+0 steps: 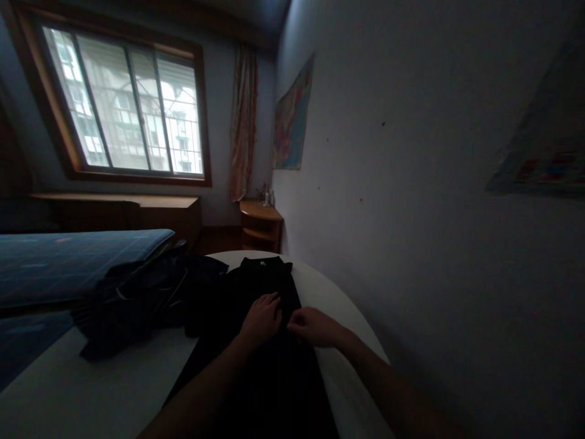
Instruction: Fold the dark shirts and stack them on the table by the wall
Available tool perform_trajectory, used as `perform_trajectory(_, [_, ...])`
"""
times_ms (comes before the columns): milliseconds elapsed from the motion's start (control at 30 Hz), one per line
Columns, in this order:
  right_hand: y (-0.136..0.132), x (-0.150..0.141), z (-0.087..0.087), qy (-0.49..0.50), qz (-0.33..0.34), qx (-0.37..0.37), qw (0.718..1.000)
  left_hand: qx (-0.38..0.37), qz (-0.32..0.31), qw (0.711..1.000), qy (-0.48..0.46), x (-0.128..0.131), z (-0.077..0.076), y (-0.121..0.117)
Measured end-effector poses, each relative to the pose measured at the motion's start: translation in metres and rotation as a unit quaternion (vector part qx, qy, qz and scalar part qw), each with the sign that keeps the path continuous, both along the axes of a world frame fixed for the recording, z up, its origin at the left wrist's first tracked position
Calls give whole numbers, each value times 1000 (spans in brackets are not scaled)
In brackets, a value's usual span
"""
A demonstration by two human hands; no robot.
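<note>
A black shirt (274,384) is spread lengthwise on a white round table (338,292), its collar at the far end with a small pale label. My left hand (262,318) rests on the middle of the shirt, palm down, fingers stretched out. Just right of it, at the shirt's right edge, my right hand (315,327) has its fingers curled together on the dark cloth. How much fabric is between those fingertips is hard to see in the dim light. Left of the shirt lies a crumpled heap of dark clothes (137,299).
A bed with a blue checked cover (68,262) stands along the left. Close on the right rises a plain wall (434,256) with a map (295,122) on it. A wooden corner shelf (260,212) and a window (128,110) are at the back.
</note>
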State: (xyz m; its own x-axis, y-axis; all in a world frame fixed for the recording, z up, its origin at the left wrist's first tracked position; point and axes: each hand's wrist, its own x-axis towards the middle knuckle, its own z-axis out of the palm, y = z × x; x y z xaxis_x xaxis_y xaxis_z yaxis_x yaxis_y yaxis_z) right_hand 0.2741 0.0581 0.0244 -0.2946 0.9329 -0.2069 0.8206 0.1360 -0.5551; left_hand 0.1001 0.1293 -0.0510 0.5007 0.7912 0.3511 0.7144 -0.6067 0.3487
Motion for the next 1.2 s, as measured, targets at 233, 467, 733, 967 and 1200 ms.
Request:
perform_trajectory(233, [92,21,-11,-112,-182,138,967,3,4,1000,1,1,1,-1])
perform_trajectory(467, [149,26,-21,-161,-213,162,950,-13,8,1000,-10,2,1,-2])
perform_trajectory(733, [192,26,-25,-206,-196,178,942,-20,14,999,-25,4,-1,-3])
perform_trajectory(967, [214,26,-26,-234,-172,177,940,-36,18,999,-24,4,0,-2])
perform_trajectory(1200, [222,19,-12,-240,-185,212,929,-59,20,998,-27,5,3,-5])
